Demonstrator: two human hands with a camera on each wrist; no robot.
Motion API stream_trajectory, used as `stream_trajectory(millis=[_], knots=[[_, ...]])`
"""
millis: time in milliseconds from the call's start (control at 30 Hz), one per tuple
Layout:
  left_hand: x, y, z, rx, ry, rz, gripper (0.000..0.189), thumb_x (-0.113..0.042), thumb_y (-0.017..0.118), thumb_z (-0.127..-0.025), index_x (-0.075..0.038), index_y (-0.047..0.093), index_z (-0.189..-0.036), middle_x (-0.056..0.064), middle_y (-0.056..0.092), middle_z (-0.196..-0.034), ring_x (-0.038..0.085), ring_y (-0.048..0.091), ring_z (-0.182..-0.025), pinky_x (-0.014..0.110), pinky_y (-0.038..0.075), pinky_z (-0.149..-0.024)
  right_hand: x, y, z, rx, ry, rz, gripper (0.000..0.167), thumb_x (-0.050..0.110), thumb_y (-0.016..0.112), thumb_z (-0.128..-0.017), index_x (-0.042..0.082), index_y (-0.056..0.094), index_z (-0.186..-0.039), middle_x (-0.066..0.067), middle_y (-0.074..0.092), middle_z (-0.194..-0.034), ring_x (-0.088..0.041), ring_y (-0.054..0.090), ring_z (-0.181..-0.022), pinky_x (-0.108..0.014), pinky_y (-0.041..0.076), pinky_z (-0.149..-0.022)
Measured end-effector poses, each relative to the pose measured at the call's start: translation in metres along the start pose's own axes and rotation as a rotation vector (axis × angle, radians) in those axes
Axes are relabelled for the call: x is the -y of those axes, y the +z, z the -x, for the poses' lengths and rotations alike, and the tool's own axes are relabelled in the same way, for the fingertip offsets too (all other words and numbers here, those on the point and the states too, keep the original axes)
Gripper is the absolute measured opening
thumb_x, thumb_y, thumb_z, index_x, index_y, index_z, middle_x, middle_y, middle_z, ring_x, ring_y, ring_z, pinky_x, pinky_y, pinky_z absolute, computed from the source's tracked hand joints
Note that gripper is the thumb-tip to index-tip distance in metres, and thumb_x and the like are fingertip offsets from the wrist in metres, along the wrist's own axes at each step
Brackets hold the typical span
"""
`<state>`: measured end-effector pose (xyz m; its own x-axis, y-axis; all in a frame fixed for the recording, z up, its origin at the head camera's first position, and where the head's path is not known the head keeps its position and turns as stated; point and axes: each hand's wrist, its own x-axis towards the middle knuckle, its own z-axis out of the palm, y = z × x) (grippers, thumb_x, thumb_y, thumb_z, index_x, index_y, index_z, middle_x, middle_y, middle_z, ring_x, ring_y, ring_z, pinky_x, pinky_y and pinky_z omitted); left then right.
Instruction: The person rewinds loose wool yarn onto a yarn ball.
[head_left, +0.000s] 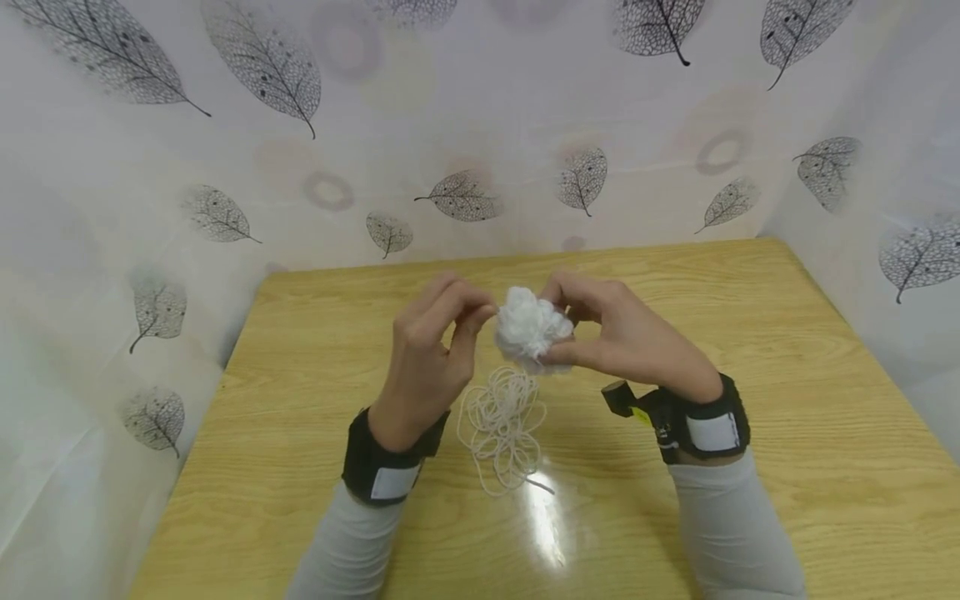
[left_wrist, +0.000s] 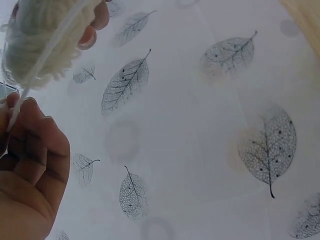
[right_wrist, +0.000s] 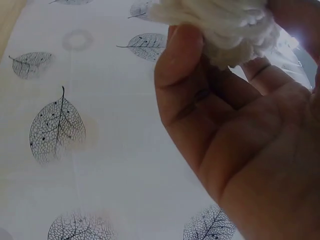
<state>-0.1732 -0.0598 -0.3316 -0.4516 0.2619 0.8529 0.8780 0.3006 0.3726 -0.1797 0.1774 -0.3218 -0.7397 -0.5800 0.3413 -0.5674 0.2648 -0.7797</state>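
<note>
A fluffy ball of white yarn (head_left: 528, 323) is held above the table by my right hand (head_left: 633, 333), thumb on the near side and fingers behind. The right wrist view shows the yarn ball (right_wrist: 235, 30) between the curled fingers and thumb. Just left of it, my left hand (head_left: 435, 350) pinches a strand of yarn (left_wrist: 47, 50) between thumb and fingertips. In the left wrist view that strand runs taut from the left hand (left_wrist: 32, 155) up across the ball. Below, a loose tangle of thin cream cord (head_left: 504, 429) lies on the wood.
The light wooden table (head_left: 300, 500) has its far edge against a pale curtain (head_left: 480, 108) printed with dark leaves, which also hangs at both sides. Each wrist wears a black strap (head_left: 390, 454), and a small black device (head_left: 622, 400) sticks out from the right one.
</note>
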Motion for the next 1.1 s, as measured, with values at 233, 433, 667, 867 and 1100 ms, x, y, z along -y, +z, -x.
stream_trajectory(millis=[233,433,667,867,1100], knots=[[0.005,0.002,0.001,-0.035,0.009,0.017,0.007,0.005,0.071,-0.091,0.003,0.065,-0.087,0.010,0.058,-0.081,0.018,0.054,-0.070,0.025,0.047,-0.065,0.006,-0.005,0.005,0.134,0.003,-0.155,0.039,-0.001,0.085,-0.081,0.012,0.060,-0.108,-0.005,0.063,-0.106,-0.024,0.065,-0.097,-0.039,0.057,-0.093],[0.008,0.010,0.003,0.013,-0.005,0.090,0.007,0.009,0.071,-0.091,0.003,0.070,-0.088,0.009,0.059,-0.078,0.016,0.055,-0.068,0.025,0.048,-0.062,0.009,-0.005,0.008,0.051,-0.032,-0.333,0.042,-0.010,0.085,-0.075,0.009,0.062,-0.105,-0.008,0.066,-0.104,-0.024,0.066,-0.091,-0.035,0.057,-0.085],[0.003,0.020,0.007,0.095,-0.008,0.098,0.020,0.019,0.064,-0.085,0.003,0.073,-0.092,0.009,0.061,-0.081,0.015,0.053,-0.066,0.026,0.047,-0.058,0.010,0.002,0.008,-0.194,-0.084,-0.575,0.058,-0.024,0.074,-0.071,0.010,0.068,-0.118,-0.007,0.072,-0.110,-0.020,0.068,-0.095,-0.032,0.059,-0.082],[-0.006,0.029,0.008,0.173,0.032,0.055,0.011,0.005,0.074,-0.090,0.002,0.077,-0.100,0.010,0.069,-0.092,0.016,0.061,-0.075,0.020,0.051,-0.067,0.011,0.008,0.001,-0.453,-0.119,-0.584,0.057,-0.023,0.073,-0.072,0.008,0.068,-0.119,-0.008,0.069,-0.116,-0.022,0.065,-0.103,-0.033,0.057,-0.088],[-0.016,0.030,0.008,0.215,0.062,0.045,0.003,-0.001,0.074,-0.093,0.001,0.076,-0.093,0.006,0.061,-0.082,0.012,0.051,-0.066,0.016,0.042,-0.058,0.004,0.009,-0.007,-0.554,-0.217,-0.342,0.035,-0.020,0.079,-0.073,-0.017,0.052,-0.095,-0.004,0.068,-0.110,-0.022,0.064,-0.103,-0.031,0.057,-0.087]])
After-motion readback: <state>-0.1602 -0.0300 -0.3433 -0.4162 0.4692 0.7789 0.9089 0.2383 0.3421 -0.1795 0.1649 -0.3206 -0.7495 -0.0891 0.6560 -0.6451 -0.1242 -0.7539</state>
